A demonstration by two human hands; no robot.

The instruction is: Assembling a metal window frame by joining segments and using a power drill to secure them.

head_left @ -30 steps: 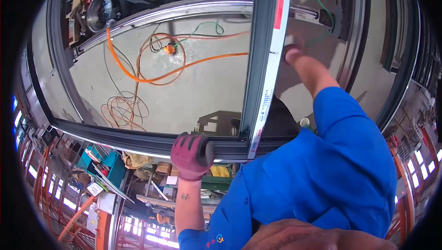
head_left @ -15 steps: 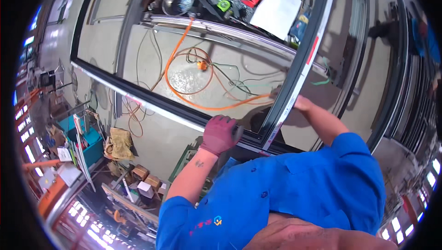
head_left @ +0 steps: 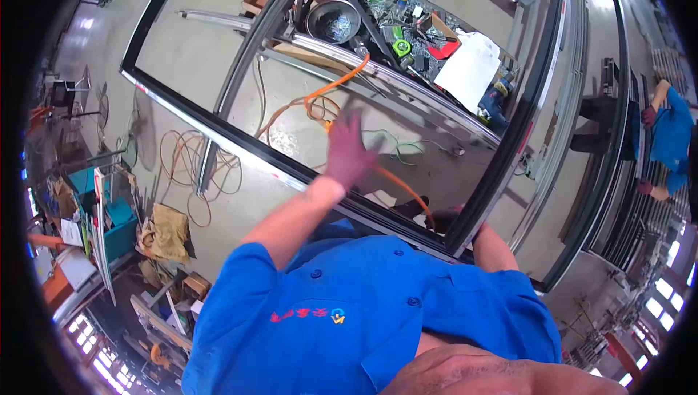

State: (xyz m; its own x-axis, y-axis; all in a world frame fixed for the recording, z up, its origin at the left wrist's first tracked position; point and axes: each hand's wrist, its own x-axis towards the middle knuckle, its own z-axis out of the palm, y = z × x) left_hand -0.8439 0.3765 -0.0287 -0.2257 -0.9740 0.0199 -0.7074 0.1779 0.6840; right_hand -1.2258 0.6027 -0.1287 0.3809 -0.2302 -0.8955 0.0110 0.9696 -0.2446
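A large dark window or door frame (head_left: 240, 133) lies across the supports in front of me, a pale strip along its outer edge. My left hand (head_left: 350, 151), in a maroon glove, hangs over the frame's opening near the near bar, fingers spread and slightly blurred, holding nothing. My right hand (head_left: 455, 215) is down by the near right corner, mostly hidden behind the frame's right bar; its fingers do not show clearly. An orange hose (head_left: 402, 184) passes below my left hand and ends out of sight near my right hand.
Beyond the opening, a bench holds a metal bowl (head_left: 333, 23) of small hardware, a green tape measure (head_left: 400, 47), loose screws and a white sheet (head_left: 469, 69). Hoses (head_left: 196, 170) coil on the floor at left. Another person (head_left: 670, 133) in blue works at far right.
My left hand has left the near bar and moved out over the opening, its fingers spreading. The orange hose's wide loop has been drawn in. The view has shifted.
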